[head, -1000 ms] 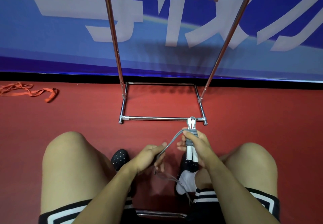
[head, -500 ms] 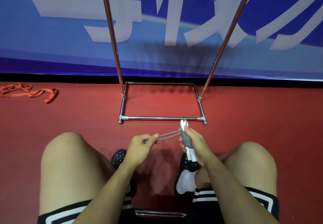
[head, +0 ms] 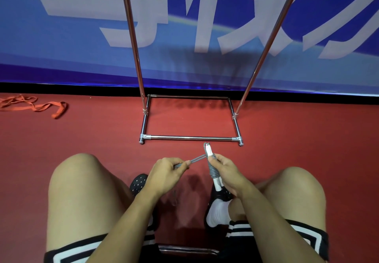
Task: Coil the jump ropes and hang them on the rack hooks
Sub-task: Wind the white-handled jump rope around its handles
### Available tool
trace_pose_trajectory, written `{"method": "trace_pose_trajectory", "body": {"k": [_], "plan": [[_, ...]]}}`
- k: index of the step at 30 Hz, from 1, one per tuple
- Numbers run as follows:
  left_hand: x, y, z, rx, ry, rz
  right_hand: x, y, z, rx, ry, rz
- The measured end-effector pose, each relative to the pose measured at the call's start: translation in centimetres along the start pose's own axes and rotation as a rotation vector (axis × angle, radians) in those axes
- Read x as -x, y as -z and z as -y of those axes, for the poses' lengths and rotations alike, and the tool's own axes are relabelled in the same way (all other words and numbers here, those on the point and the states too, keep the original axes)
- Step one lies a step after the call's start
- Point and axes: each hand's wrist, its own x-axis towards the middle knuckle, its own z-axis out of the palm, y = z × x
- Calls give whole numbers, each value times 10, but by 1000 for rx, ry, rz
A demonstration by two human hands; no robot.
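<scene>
Both hands busy: right hand point(head: 223, 170) grips the handles point(head: 213, 172), left hand point(head: 168, 170) pinches the rope point(head: 196, 158) end. A second ago slack dangled to the floor; now it's nearly all wound, so tucking and hanging on the rack point(head: 190, 138) looks next.

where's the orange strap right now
In the head view the orange strap lies loose on the red floor at far left, near the blue wall banner, left of the rack base.
</scene>
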Motion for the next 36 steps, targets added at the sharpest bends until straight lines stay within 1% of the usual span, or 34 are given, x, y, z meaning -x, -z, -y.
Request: {"method": "trace_pose_trajectory", "body": {"k": [3,8,12,17,19,22,29,36], "plan": [[3,0,-4,2,-24,26,2,-1,1,80,30,-40],[5,1,-7,14,-16,37,7,1,4,119,33,-89],[3,0,-6,138,-16,22,11,2,7,76,-40,-9],[1,-1,-3,252,-30,-3,19,-8,11,-31,-89,149],[1,1,-3,254,-34,-8,20,-8,13,-17,-60,172],[2,1,-1,241,-33,-10,18,-7,15,-1,6,160],[3,-4,-1,234,-13,16,14,-6,13,14,-42,86],[4,-1,-4,166,28,-9,11,-11,6,31,-52,122]]}}
